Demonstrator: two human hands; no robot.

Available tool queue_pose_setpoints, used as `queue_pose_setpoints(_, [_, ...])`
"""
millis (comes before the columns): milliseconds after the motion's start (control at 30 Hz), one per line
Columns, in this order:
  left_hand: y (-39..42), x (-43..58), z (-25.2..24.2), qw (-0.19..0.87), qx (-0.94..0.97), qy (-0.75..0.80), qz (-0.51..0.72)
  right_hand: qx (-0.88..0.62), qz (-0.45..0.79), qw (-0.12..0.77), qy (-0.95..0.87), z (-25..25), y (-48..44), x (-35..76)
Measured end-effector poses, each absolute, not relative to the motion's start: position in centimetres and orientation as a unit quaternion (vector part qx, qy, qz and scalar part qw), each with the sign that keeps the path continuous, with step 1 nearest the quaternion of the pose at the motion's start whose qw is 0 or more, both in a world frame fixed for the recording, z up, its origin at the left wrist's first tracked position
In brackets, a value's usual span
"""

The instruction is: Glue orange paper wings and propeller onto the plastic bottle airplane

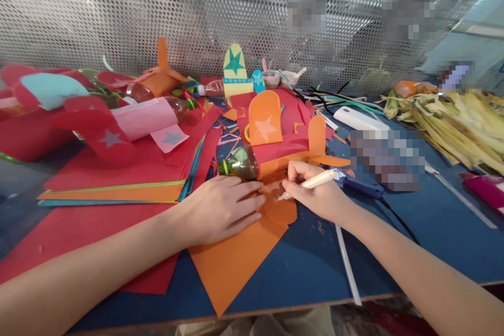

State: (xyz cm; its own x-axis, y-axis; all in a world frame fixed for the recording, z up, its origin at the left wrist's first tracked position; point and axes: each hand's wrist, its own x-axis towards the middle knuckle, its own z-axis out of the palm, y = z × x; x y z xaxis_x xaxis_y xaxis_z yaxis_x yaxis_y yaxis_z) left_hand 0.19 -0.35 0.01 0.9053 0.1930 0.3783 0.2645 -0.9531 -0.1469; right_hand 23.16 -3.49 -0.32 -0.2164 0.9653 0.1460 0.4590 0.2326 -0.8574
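My left hand point(222, 207) lies flat with fingers stretched out, pressing on an orange paper sheet point(232, 262) at the table's front. My right hand point(315, 191) is closed around a white pen point(311, 184), whose tip touches a rounded orange paper shape point(281, 210) lying on the sheet. Just behind both hands lies a plastic bottle point(240, 164) with a green cap, wrapped in orange paper with upright orange fins point(265, 118).
Stacked red and coloured papers point(118, 178) lie at left with more paper-covered bottle crafts point(137, 115). Dried husks point(452, 115) are piled at right. A blue glue gun point(360, 186), a white stick point(348, 268) and a perforated metal wall point(157, 10) surround the blue table point(394, 252).
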Motion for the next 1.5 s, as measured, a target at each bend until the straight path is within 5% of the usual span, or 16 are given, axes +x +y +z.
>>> queue_pose_setpoints(1033, [-0.4,0.2,0.1,0.097,-0.969,-0.122,-0.190,-0.530,0.346,0.377,-0.676,-0.6,-3.3,23.2])
queue_pose_setpoints(1267, [-0.4,0.3,0.2,0.098,-0.971,-0.122,-0.181,-0.515,0.448,0.444,-0.580,0.6,-3.3,23.1])
queue_pose_setpoints(1500, [-0.4,0.2,0.1,0.102,-0.970,-0.119,-0.186,-0.529,0.435,0.387,-0.618,0.8,-3.1,23.3])
